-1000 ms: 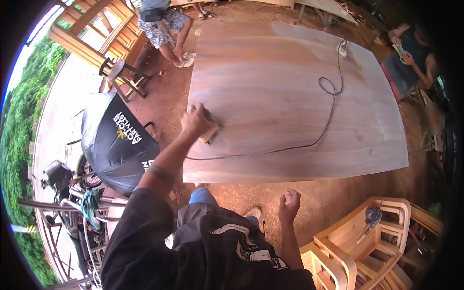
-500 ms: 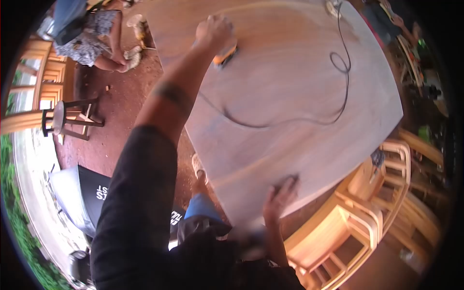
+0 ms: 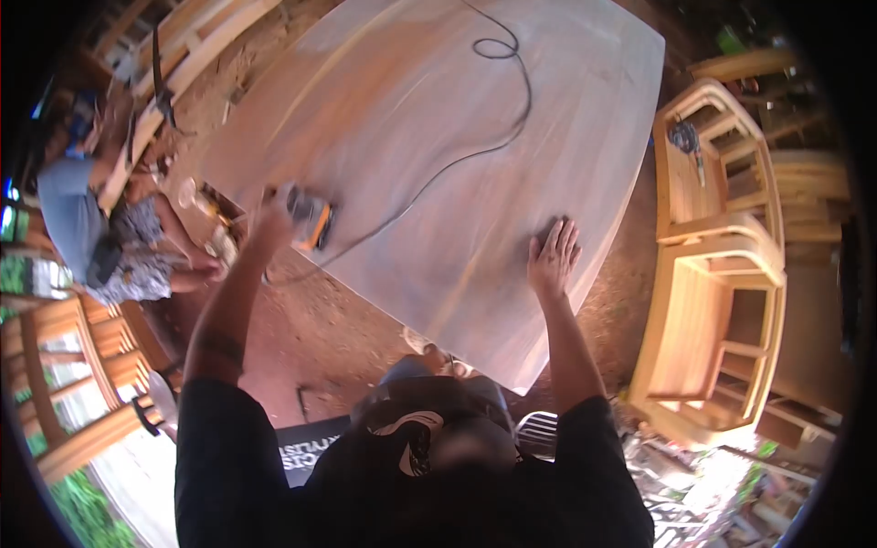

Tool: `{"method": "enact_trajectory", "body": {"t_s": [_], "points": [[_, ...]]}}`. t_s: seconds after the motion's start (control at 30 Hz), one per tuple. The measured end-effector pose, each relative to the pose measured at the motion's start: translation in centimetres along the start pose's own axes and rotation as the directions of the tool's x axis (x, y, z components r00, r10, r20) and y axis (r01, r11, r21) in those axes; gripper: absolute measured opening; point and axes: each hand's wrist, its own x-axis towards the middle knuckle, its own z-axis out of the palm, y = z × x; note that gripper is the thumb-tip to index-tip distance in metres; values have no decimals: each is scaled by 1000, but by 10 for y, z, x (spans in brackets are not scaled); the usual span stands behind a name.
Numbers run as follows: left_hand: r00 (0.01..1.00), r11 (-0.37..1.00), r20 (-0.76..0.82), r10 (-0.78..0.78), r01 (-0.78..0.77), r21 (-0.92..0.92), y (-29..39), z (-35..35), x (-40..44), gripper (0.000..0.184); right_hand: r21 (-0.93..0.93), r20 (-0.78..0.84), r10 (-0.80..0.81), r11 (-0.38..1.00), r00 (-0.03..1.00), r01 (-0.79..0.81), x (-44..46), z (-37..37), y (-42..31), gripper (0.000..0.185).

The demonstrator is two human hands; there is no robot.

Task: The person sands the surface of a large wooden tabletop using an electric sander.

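My left hand [image 3: 268, 226], slightly blurred, grips an orange and dark-grey power sander [image 3: 312, 219] near the left edge of a large wooden tabletop [image 3: 457, 201]. The sander rests on the wood. My right hand [image 3: 552, 259] lies flat on the right part of the tabletop, fingers stretched out, holding nothing. A dark power cord [image 3: 429, 185] runs across the board between my hands, with a loop toward the far side. Its near end passes over the edge close to my left hand. The wood is reddish brown with pale, dusty streaks.
Another person [image 3: 119, 219] sits low at the left. Light wooden chair frames [image 3: 694, 338] stand at the right, a dark tool [image 3: 682, 137] on one. Wooden furniture [image 3: 73, 374] stands lower left. A black printed item [image 3: 315, 443] lies near my body.
My view has turned and shifted, so the tabletop appears rotated. My left hand and the sander are now nearer me, at the board's left edge. My right hand stays flat on the wood.
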Motion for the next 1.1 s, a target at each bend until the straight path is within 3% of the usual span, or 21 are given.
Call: {"method": "enact_trajectory", "body": {"t_s": [0.17, 0.3, 0.37, 0.57, 0.67, 0.73, 0.93, 1.03, 1.1], "points": [[999, 987, -35, -41, 46, 154, 46, -36, -65, 79, 194, 2, -120, 974, 993, 117, -11, 1, -75, 68], [998, 985, 10, -64, 61, 162, 42, -28, -18, 74, 250, -10, -150, 957, 989, 148, -15, -1, -108, 68], [998, 998, 48, -50, 49, 31, 47, -25, 21, 70, 245, 18, -132, 962, 991, 124, -14, -5, -112, 68], [986, 985, 62, 153, -158, 70, 63, -6, 191, 68, 242, 87, -85, 968, 993, 62, -7, -18, -118, 71], [975, 985, 152, 160, -168, 40, 97, -6, 284, 67, 213, 71, -57, 976, 996, 41, -7, -12, -119, 75], [953, 955, 109, 284, -291, 51, 113, 0, 338, 67, 214, 120, -24, 977, 992, -2, -5, -17, -122, 75], [932, 941, 124, 340, -338, -38, 171, 40, 484, 68, 195, 110, 14, 980, 994, -35, -5, -14, -124, 73], [931, 932, 50, 360, -362, 24, 205, 51, 534, 67, 172, 136, 45, 983, 990, -69, -5, -13, -125, 74], [931, 932, 103, 349, -357, 67, 229, 50, 563, 63, 164, 149, 56, 983, 987, -80, -6, -13, -125, 75]]}}
